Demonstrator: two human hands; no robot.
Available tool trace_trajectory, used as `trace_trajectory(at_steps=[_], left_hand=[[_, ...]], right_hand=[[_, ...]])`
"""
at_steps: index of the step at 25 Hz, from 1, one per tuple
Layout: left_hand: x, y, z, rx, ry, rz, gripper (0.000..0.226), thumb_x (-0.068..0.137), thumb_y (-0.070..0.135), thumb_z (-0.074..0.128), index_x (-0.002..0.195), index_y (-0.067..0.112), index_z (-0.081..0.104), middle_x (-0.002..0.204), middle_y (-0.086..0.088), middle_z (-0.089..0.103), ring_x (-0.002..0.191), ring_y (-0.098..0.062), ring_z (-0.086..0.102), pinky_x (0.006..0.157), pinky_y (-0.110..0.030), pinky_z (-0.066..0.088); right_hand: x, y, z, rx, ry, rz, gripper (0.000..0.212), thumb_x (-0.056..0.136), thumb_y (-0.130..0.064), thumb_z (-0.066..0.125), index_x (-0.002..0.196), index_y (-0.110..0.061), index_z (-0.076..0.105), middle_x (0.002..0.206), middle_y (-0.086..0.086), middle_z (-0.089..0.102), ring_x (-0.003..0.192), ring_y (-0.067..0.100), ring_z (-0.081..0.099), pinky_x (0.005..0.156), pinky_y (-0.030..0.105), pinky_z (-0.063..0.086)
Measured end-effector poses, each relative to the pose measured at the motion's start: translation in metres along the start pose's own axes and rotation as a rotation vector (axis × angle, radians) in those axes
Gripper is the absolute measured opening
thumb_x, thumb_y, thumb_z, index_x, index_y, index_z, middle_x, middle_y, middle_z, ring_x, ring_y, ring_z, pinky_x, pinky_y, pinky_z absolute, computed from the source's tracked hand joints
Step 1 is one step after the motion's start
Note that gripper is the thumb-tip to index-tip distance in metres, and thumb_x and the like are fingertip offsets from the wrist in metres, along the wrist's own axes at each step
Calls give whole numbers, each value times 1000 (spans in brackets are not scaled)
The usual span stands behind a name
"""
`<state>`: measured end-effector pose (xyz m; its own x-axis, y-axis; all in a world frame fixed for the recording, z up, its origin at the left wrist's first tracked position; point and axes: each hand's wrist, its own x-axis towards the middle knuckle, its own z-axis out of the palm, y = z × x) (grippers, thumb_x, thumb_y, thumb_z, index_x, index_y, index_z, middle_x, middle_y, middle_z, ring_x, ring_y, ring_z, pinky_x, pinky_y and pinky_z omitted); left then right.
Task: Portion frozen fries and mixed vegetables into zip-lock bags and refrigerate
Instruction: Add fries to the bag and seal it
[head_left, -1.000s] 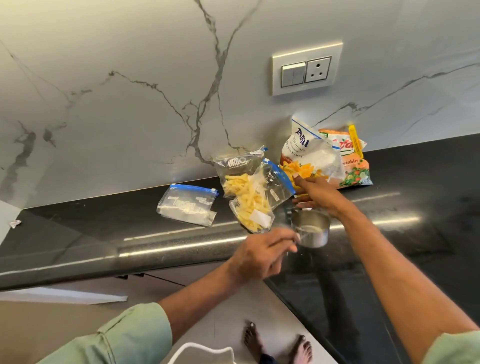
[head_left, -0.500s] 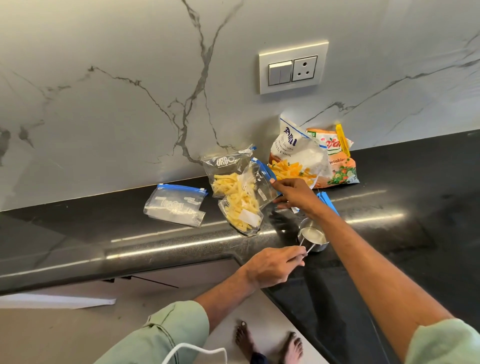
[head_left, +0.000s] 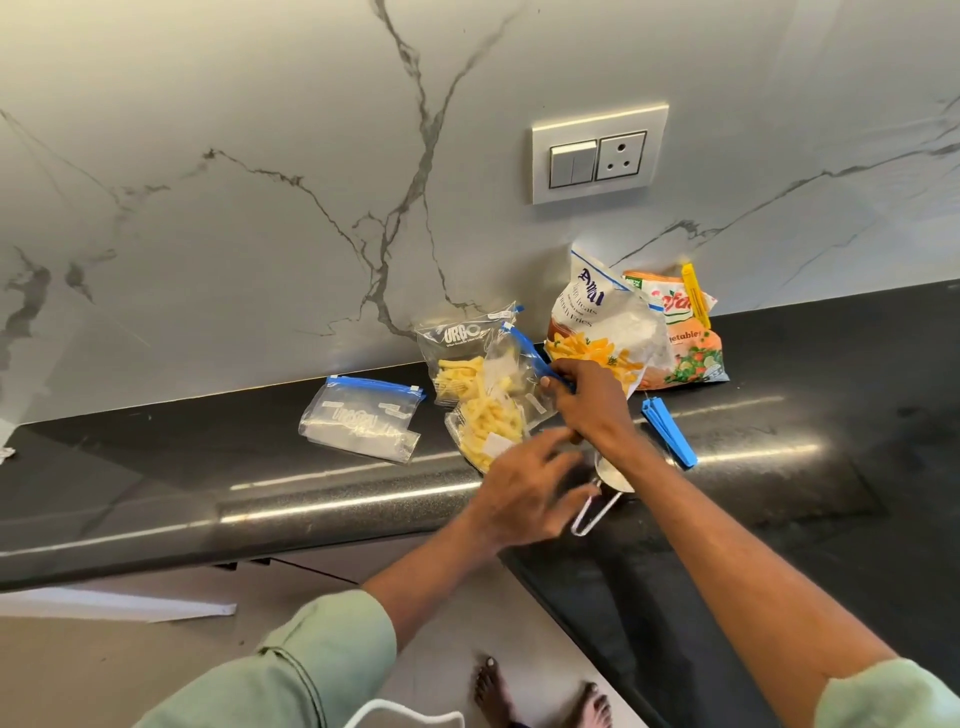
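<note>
The right hand pinches the blue zip edge of a clear fry-filled zip-lock bag resting on the black stone surface; the left hand hovers beside it, fingers spread wide.

A white marble wall with grey veins rises behind the black, glossy tabletop. A switch plate with two rockers and a three-hole socket sits on the wall, right of centre. A blue clip lies on the tabletop to the right. Below the tabletop's rounded near edge, a white strip lies on the pale floor at left. A white cord loops at the bottom.
</note>
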<state>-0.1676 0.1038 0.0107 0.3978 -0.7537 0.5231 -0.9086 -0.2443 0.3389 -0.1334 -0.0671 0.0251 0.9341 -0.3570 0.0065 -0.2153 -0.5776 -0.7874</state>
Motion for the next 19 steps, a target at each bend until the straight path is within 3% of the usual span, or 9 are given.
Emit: trace_trajectory(at_steps=[2, 5, 7, 8, 11, 15, 17, 19], left_hand=[[22, -25, -27, 108, 132, -116, 25, 98, 19, 63, 120, 8, 66, 121, -12, 64, 94, -21, 64, 78, -30, 55], [63, -77, -53, 54, 310, -586, 40, 98, 11, 57, 138, 15, 52, 135, -7, 56, 118, -18, 56, 97, -28, 46], [77, -122, -60, -236, 200, -913, 47, 103, 19, 56, 149, 17, 45, 144, -6, 53, 131, -20, 51, 107, -32, 42], [79, -142, -60, -394, 105, -985, 46, 104, 23, 56, 149, 17, 46, 144, -7, 55, 133, -22, 52, 110, -35, 43], [78, -160, -57, -567, -86, -957, 37, 105, 25, 58, 141, 17, 60, 137, -5, 64, 132, -21, 57, 113, -38, 45], [85, -139, -50, -749, -323, -900, 37, 105, 18, 57, 142, 20, 59, 141, -2, 60, 131, -12, 53, 107, -28, 41], [87, -137, -42, -754, -354, -852, 33, 104, 19, 59, 137, 17, 63, 135, -4, 66, 127, -14, 59, 108, -31, 44], [88, -134, -37, -698, -272, -827, 24, 102, 19, 63, 123, 9, 72, 116, -8, 75, 113, -18, 69, 102, -33, 52]], right_hand=[[-1, -1, -5, -32, -43, -84, 18, 97, -25, 70, 113, -24, 78, 96, -6, 78, 88, 17, 69, 76, 36, 52], [-2, -2, -16, -62, -161, -197, 24, 95, -18, 73, 118, -22, 79, 109, -3, 79, 100, 16, 69, 85, 34, 53], [-6, -4, -21, -78, -223, -225, 30, 94, -7, 73, 121, -19, 78, 117, -1, 78, 107, 15, 68, 92, 33, 53], [-6, -3, -23, -84, -241, -237, 32, 93, -3, 72, 121, -18, 78, 118, 1, 78, 108, 17, 69, 93, 36, 55], [-8, -2, -26, -112, -276, -261, 32, 92, 1, 72, 118, -17, 80, 116, 1, 78, 109, 21, 70, 95, 43, 56], [-11, -3, -29, -106, -303, -291, 37, 91, 10, 67, 115, -14, 81, 115, 1, 79, 110, 19, 70, 95, 38, 57], [-13, -6, -29, -86, -317, -316, 40, 88, 13, 66, 112, -14, 82, 113, 0, 79, 107, 16, 72, 94, 37, 58], [-11, -6, -32, -105, -348, -290, 45, 84, 15, 64, 111, -16, 82, 112, -3, 79, 107, 14, 72, 95, 38, 59]])
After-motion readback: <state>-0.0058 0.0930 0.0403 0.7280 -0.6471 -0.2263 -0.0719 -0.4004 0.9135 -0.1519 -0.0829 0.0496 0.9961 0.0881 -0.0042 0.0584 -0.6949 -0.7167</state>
